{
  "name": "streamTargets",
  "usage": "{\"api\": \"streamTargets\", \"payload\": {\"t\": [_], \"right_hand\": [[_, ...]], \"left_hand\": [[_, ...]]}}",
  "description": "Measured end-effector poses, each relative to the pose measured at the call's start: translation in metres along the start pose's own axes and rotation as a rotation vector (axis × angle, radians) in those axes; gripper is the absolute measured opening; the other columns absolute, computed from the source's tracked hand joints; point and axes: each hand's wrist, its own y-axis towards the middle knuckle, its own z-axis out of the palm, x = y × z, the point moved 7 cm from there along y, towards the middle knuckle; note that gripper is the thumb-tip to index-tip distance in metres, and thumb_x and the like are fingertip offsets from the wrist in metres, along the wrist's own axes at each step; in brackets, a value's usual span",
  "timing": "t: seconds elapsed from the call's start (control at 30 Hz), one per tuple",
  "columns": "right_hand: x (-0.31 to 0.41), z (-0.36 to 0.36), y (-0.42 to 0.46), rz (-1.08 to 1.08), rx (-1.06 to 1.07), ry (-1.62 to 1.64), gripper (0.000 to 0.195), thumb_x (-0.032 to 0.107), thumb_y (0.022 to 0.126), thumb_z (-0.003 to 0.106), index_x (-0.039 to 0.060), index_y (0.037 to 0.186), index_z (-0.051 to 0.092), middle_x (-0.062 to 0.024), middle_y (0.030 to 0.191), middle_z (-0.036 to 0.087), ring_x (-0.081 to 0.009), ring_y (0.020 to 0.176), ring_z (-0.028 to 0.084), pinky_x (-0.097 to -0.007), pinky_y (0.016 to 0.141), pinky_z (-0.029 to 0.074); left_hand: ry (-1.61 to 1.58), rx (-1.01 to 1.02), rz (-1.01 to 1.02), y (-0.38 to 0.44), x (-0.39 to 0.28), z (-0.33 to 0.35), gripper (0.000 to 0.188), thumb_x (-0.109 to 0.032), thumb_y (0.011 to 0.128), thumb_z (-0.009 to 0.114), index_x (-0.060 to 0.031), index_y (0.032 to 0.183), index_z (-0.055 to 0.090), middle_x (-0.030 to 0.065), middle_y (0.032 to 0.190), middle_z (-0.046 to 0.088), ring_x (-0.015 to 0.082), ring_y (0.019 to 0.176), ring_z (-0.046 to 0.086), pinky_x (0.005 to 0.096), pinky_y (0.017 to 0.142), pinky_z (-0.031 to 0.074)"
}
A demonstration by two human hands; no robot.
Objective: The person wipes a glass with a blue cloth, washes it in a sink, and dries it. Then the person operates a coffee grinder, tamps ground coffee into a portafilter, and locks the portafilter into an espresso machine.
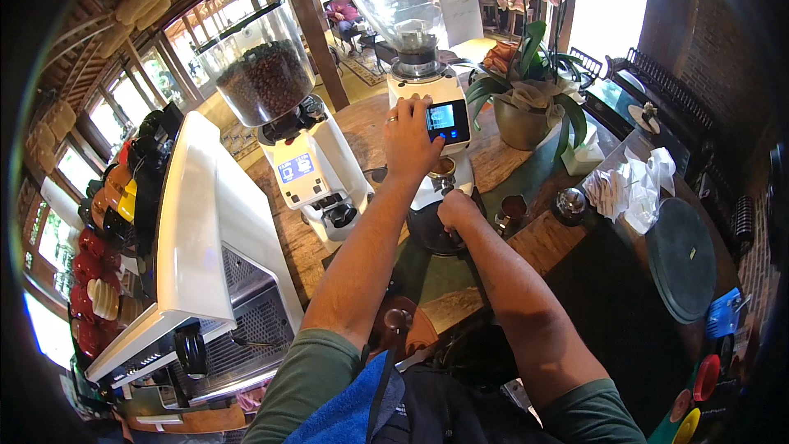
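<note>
My left hand point(412, 135), with a ring on one finger, rests on the front of a white coffee grinder point(394, 89), beside its lit display point(444, 120). My right hand point(461, 213) is closed around the handle of a portafilter point(442, 171), whose basket sits under the grinder's spout and shows brown coffee grounds. The grinder's clear hopper point(400, 6) has a paper with writing hanging from it. To the left stands a second white grinder point(296, 179) with coffee beans point(268, 80) in its hopper. A metal cup holding dark grounds point(513, 206) is right of my right hand.
A white espresso machine point(203, 197) with stacked cups point(92, 271) is at left. A potted orchid point(524, 117), crumpled white paper point(641, 191), a round tamper-like metal object point(569, 205) and dark round discs point(681, 259) lie right. A person point(343, 12) sits in the background.
</note>
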Motion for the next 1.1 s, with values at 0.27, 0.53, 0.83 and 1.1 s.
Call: {"api": "streamTargets", "payload": {"t": [0.27, 0.53, 0.83, 1.1], "right_hand": [[-0.002, -0.003, -0.001, -0.064, -0.215, -0.057, 0.032, 0.012, 0.09, 0.059, -0.0139, 0.108, 0.068, -0.0253, 0.09, 0.077, -0.0362, 0.094, 0.078, -0.0445, 0.091, 0.058], [-0.006, 0.004, 0.012, -0.243, -0.07, 0.066, 0.029, 0.013, 0.087, 0.056, -0.012, 0.097, 0.068, -0.0276, 0.084, 0.074, -0.0381, 0.079, 0.077, -0.0487, 0.075, 0.061], [-0.045, -0.002, -0.011, -0.446, -0.435, -0.03, 0.048, 0.03, 0.093, 0.07, -0.0089, 0.118, 0.058, -0.0355, 0.104, 0.07, -0.0486, 0.093, 0.072, -0.0536, 0.083, 0.057], [-0.033, 0.012, -0.093, -0.575, -0.205, 0.126, 0.054, 0.034, 0.096, 0.073, -0.0051, 0.128, 0.054, -0.0337, 0.11, 0.07, -0.0537, 0.108, 0.066, -0.0539, 0.09, 0.052]], "left_hand": [[-0.26, 0.145, -0.008, 0.0, 0.024, 0.003, 0.073, -0.02, 0.083, 0.081, -0.0111, 0.149, 0.051, 0.0169, 0.157, 0.045, 0.038, 0.15, 0.039, 0.0524, 0.118, 0.038], [-0.469, 0.119, -0.065, -0.112, 0.046, -0.053, 0.04, -0.012, 0.089, 0.077, -0.0069, 0.127, 0.064, 0.0149, 0.116, 0.064, 0.0307, 0.106, 0.064, 0.0429, 0.094, 0.052], [-0.477, 0.664, -0.202, -0.276, 0.052, -0.158, 0.023, -0.015, 0.098, 0.066, -0.0044, 0.118, 0.068, 0.016, 0.123, 0.062, 0.0351, 0.114, 0.064, 0.0425, 0.1, 0.052], [-0.286, 0.508, -0.289, -0.345, 0.092, -0.199, 0.019, -0.008, 0.092, 0.064, -0.0061, 0.11, 0.07, 0.0143, 0.112, 0.066, 0.0362, 0.108, 0.065, 0.0441, 0.094, 0.054]]}}
